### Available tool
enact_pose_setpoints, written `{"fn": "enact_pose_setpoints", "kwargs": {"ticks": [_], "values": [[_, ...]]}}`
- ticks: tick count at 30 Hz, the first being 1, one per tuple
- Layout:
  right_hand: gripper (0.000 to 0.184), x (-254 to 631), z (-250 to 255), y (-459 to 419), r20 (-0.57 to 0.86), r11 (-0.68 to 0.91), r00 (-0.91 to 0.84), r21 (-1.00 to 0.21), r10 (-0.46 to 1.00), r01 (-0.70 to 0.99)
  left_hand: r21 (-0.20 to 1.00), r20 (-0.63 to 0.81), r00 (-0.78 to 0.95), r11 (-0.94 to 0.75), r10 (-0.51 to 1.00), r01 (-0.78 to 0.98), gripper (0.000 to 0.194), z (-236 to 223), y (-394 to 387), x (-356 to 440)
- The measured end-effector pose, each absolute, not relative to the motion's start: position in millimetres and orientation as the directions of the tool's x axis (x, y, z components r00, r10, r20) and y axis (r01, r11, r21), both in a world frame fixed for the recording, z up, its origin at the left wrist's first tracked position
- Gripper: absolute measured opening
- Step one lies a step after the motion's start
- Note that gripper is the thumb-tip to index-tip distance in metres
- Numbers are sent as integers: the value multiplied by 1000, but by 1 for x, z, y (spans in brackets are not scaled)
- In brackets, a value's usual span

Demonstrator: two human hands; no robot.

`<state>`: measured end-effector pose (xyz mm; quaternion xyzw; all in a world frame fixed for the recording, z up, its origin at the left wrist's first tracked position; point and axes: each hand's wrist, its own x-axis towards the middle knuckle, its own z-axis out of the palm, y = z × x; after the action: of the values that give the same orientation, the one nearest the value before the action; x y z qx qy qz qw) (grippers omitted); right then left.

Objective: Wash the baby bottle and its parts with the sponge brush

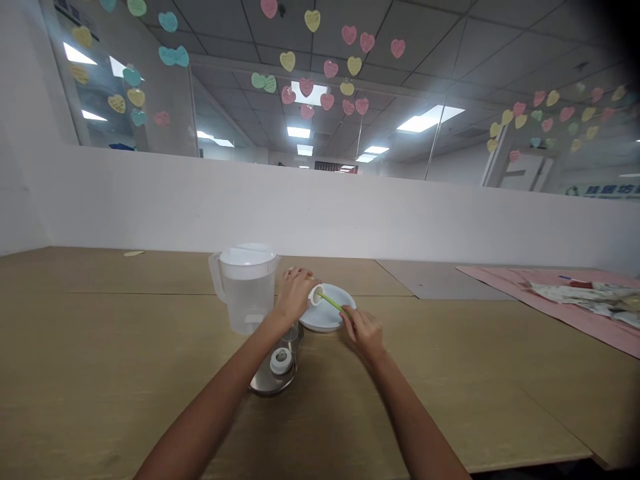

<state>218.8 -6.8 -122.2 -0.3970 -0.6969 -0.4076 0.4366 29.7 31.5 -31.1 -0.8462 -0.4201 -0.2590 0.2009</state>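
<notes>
My left hand [295, 293] is wrapped around a small white-rimmed container [315, 295], its round mouth turned toward my right hand. Between the fingers of my right hand [363, 328] is a thin green handle [332, 303]. Its far end reaches into the container's mouth, so the tip is hidden. Beneath and behind both hands is a white dish [323, 325]. Under my left forearm lies a shiny metal tray [267, 385]. On it are a white ring-shaped bottle cap with a clear nipple-like centre [281, 361] and a clear vessel [290, 335], partly covered by my arm.
A lidded clear pitcher [249, 293] stands left of my left hand. Far right, a pink cloth [500, 283] bears crumpled white cloths or bags [585, 297]. A grey sheet [440, 280] lies at the back of the wooden table [125, 373], against a white wall [325, 217].
</notes>
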Motion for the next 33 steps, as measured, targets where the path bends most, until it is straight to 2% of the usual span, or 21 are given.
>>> {"fn": "enact_pose_setpoints", "kwargs": {"ticks": [4,8,12,21,29,33], "values": [[12,229,-116,-8,939,304,-295,234,176,924,-127,691,450,-519,565,846,41,-27,35,22],[21,239,-115,-10,957,238,-209,159,201,958,-150,740,440,-513,509,845,38,-29,36,22],[24,249,-119,-10,970,232,-115,64,214,970,-166,740,457,-525,493,835,37,-33,38,25],[25,270,-126,-9,992,239,68,-92,107,967,-116,692,450,-528,565,842,49,-32,34,27],[26,262,-119,-11,996,295,37,-59,81,954,82,578,383,-519,720,851,52,-26,29,25],[28,261,-116,-11,998,312,15,-34,64,950,110,519,410,-534,750,838,57,-21,26,25]]}}
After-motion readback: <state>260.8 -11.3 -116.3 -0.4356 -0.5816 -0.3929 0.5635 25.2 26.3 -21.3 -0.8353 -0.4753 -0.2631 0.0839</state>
